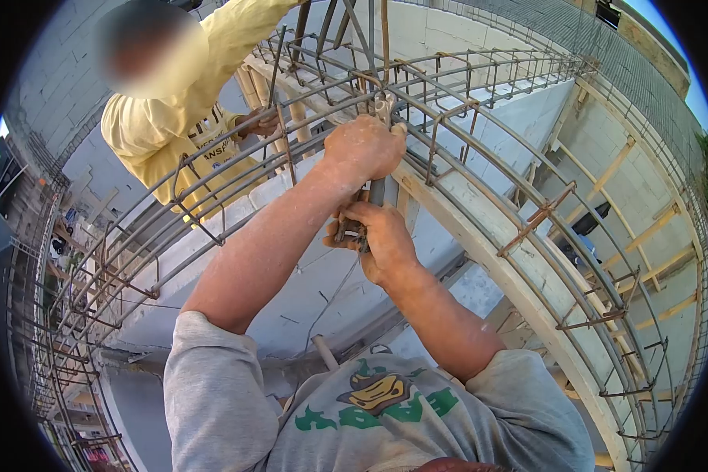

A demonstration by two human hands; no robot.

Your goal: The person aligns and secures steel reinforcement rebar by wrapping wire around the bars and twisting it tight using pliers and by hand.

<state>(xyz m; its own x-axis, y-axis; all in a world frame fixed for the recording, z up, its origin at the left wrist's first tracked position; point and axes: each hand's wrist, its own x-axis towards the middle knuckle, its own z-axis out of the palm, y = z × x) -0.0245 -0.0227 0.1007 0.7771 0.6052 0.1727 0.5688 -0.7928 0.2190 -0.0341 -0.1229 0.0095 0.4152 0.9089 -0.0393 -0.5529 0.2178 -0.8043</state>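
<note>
My left hand (pixel 366 147) is closed around the handles of steel pincers (pixel 383 107). Their jaws point up at a joint where several rebars and stirrups (pixel 370 77) cross. Just below it, my right hand (pixel 381 232) has its fingers curled beneath a short grey bar (pixel 377 191). Dark, thin pieces (pixel 348 228) show between those fingers; I cannot tell what they are. Both forearms reach up and inward, the left one passing over the rebar cage (pixel 236 169) on that side.
A co-worker in a yellow shirt (pixel 161 130) stands behind the left cage, one arm raised, the other hand (pixel 257 122) near the bars. Another rebar cage (pixel 543 212) curves right above a pale wall top (pixel 519 291). Timber braces (pixel 613 169) stand beyond it.
</note>
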